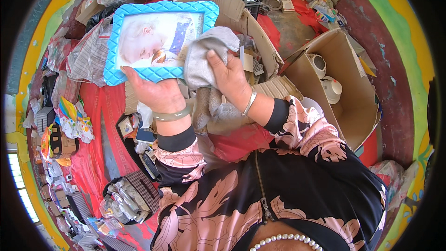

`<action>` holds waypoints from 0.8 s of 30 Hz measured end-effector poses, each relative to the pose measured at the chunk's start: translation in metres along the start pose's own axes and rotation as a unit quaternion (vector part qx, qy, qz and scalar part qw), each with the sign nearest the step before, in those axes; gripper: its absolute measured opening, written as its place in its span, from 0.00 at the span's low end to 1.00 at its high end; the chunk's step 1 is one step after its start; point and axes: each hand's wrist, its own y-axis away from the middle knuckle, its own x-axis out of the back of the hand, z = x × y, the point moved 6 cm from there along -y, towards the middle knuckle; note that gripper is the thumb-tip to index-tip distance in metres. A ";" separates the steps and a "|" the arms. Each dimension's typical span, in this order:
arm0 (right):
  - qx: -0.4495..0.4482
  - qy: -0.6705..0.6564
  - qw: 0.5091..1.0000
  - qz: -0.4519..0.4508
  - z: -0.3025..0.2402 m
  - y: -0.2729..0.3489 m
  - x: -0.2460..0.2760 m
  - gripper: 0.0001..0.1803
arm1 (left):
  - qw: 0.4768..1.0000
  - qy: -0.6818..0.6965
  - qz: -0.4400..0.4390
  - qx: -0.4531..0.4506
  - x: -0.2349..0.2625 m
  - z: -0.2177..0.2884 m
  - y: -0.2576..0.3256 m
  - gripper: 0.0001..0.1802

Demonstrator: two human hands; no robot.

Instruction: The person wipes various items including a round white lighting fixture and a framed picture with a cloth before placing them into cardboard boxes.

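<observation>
My left hand [155, 94] grips a picture frame [114, 42] from below, its thumb over the lower edge and the other fingers hidden behind. The frame has a bright blue quilted-pattern border around a photo of a baby. In my right hand [231, 76] is a bunched grey cloth [203, 56], pinched under the thumb. The cloth lies against the frame's right side, covering part of the border and the photo's lower right corner. Both hands are raised in front of my body, over an opened cardboard box [262, 32].
To the right stands a second open cardboard box [344, 111] with white round items inside. A dark checked basket [139, 188] of clear-wrapped goods sits at lower left. Red sheeting [100, 125] covers parts of the floor. Bags and small boxes crowd the left wall and far side.
</observation>
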 end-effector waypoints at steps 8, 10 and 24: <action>-0.191 -0.430 0.875 -0.112 -0.020 -0.021 0.004 0.23 | 1.000 -0.015 0.008 0.020 0.004 -0.002 -0.001 0.31; -0.177 -0.403 0.893 -0.094 -0.020 -0.026 0.010 0.22 | 0.998 -0.001 -0.009 0.056 0.000 -0.011 0.001 0.33; 0.486 0.389 0.780 -0.060 -0.081 -0.009 0.028 0.22 | 0.940 0.151 -0.107 0.288 -0.012 -0.037 0.013 0.41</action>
